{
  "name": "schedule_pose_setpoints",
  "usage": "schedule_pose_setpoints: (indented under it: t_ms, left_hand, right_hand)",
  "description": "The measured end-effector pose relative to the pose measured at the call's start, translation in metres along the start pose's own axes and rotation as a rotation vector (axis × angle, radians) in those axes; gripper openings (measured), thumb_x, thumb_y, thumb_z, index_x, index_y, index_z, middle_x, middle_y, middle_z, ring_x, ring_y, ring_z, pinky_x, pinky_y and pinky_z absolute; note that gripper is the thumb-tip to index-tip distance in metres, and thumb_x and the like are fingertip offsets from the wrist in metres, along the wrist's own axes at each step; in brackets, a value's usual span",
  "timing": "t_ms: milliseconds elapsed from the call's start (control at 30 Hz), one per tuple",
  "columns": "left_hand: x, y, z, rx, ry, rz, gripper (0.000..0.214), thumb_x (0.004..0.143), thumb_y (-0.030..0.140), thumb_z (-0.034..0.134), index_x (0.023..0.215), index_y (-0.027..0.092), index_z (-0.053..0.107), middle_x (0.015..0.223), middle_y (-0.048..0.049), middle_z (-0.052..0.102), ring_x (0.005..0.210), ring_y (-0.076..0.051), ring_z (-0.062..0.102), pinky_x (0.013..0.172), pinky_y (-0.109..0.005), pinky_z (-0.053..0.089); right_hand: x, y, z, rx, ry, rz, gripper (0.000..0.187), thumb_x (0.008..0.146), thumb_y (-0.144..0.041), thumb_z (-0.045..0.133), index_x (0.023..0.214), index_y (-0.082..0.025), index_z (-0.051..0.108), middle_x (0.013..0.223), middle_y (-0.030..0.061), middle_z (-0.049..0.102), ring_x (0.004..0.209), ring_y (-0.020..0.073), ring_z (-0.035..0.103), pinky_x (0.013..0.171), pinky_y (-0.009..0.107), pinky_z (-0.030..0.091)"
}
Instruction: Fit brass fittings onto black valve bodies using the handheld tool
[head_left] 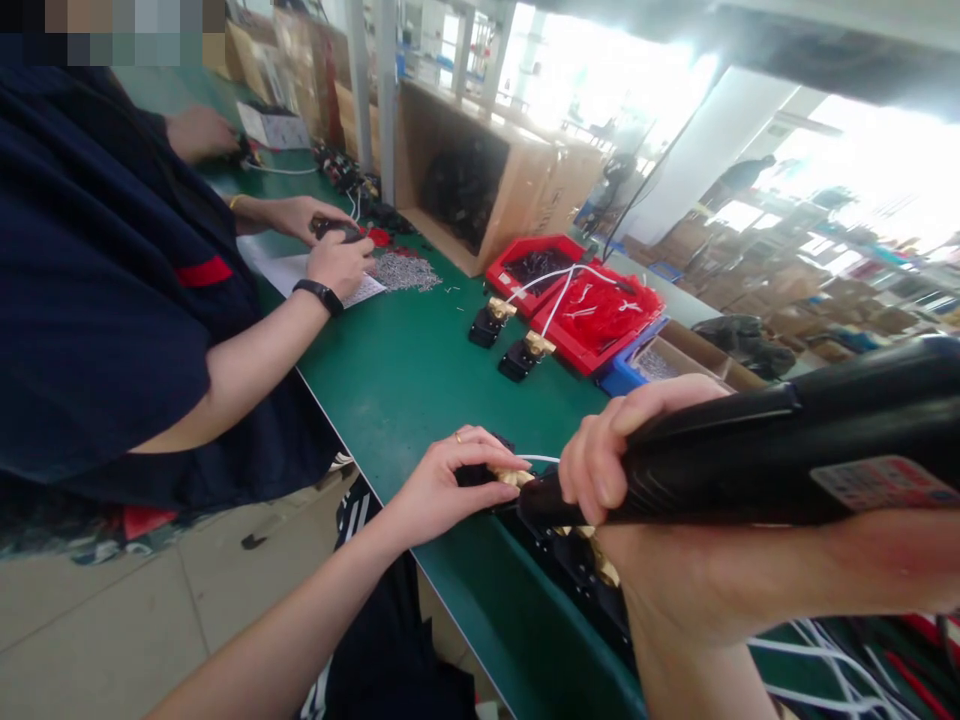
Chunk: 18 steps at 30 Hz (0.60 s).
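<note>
My left hand (450,485) pinches a small black part with a brass fitting (510,476) on the green table (405,370); a ring shows on one finger. My right hand (645,500) is wrapped round a big black power screwdriver (780,450), whose tip meets the brass fitting. A thin white wire (541,459) runs from the part. More black and brass parts (592,565) lie below the tool.
Two black parts with brass tops (508,338) stand further up the table by red trays (577,300) of small pieces. A person in dark blue (112,280) works at the left, near a pile of screws (405,270). Cardboard boxes (480,180) stand behind.
</note>
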<state>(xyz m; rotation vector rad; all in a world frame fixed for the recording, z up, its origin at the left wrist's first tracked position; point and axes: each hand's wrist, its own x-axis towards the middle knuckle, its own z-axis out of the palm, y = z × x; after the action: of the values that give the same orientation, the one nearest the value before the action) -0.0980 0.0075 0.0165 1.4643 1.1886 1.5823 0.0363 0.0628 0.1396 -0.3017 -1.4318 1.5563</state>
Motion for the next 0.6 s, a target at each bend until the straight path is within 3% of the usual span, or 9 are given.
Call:
schedule_pose_setpoints:
  t_ms: [300, 467, 600]
  left_hand:
    - [0.004, 0.003, 0.001, 0.031, -0.002, -0.041, 0.019, 0.085, 0.038, 0.070, 0.092, 0.021, 0.076, 0.089, -0.0052, 0.070, 0.088, -0.018, 0.060, 0.084, -0.032, 0.044]
    - [0.009, 0.002, -0.001, 0.101, 0.007, -0.081, 0.020, 0.088, 0.032, 0.064, 0.101, 0.022, 0.074, 0.087, -0.0041, 0.071, 0.086, -0.018, 0.057, 0.082, -0.033, 0.043]
    - [0.011, -0.002, -0.003, 0.027, -0.006, -0.086, 0.016, 0.086, 0.030, 0.065, 0.092, 0.020, 0.076, 0.090, -0.0060, 0.071, 0.095, -0.020, 0.059, 0.089, -0.035, 0.044]
  right_hand:
    - [-0.001, 0.003, -0.003, 0.017, -0.032, 0.013, 0.071, 0.074, -0.083, 0.052, 0.073, -0.013, 0.062, 0.051, 0.0027, 0.057, 0.040, 0.0155, 0.052, 0.041, 0.026, 0.038]
    - [-0.001, 0.002, -0.002, 0.027, -0.046, -0.032, 0.066, 0.080, -0.077, 0.050, 0.077, -0.012, 0.064, 0.054, 0.0008, 0.056, 0.041, 0.0128, 0.050, 0.044, 0.026, 0.040]
    - [-0.002, 0.001, -0.002, 0.003, -0.047, -0.051, 0.068, 0.080, -0.079, 0.048, 0.071, -0.012, 0.063, 0.055, 0.0015, 0.056, 0.043, 0.0135, 0.051, 0.044, 0.027, 0.040]
